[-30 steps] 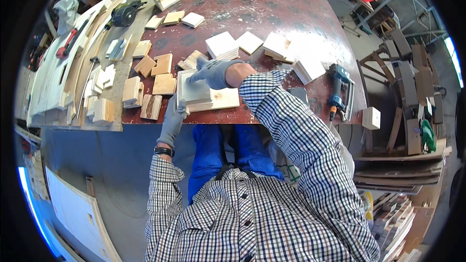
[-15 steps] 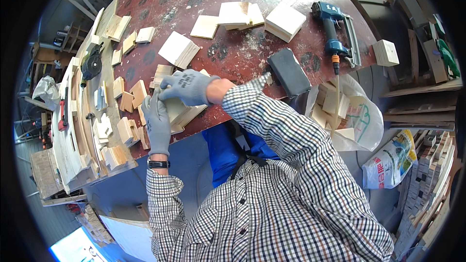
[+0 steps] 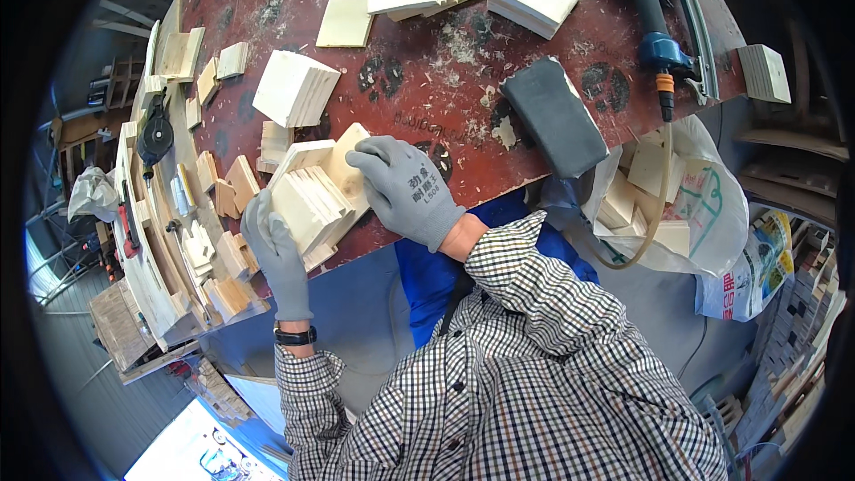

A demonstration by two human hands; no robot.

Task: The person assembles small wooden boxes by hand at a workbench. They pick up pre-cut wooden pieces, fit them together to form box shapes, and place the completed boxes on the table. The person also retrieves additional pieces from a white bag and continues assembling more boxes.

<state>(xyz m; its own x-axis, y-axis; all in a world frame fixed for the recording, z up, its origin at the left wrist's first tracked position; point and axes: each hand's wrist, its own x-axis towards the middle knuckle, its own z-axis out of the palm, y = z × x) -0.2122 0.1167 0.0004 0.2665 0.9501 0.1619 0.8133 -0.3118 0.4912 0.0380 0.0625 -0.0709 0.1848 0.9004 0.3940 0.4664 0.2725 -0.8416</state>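
Observation:
Both my hands wear grey gloves and work at the near left edge of the red table [image 3: 463, 156]. A pale wooden board [image 3: 344, 166] stands on edge, and the fingers of my right hand [image 3: 408, 191] are bent over its right side. In front of it lies a stack of thin wooden pieces [image 3: 307, 207], tilted, with another board edge behind. Left of that stack is my left hand [image 3: 276, 254], its fingers stretched up along the stack's side; its thumb is hidden. A grey-black block [image 3: 554, 116] rests to the right of my right hand.
A blue nail gun [image 3: 657, 27] with an air hose [image 3: 661, 205] lies at the far right. Square wooden blocks [image 3: 296, 89] sit behind my hands. Small wood offcuts [image 3: 230, 185] and a black tape measure [image 3: 157, 138] are at left. A white sack of wood pieces [image 3: 712, 232] hangs right.
My right hand has moved right, off the top of the pieces, to the board's right side, uncovering the stack. My left hand has dropped slightly lower beside it. The whole view has shifted.

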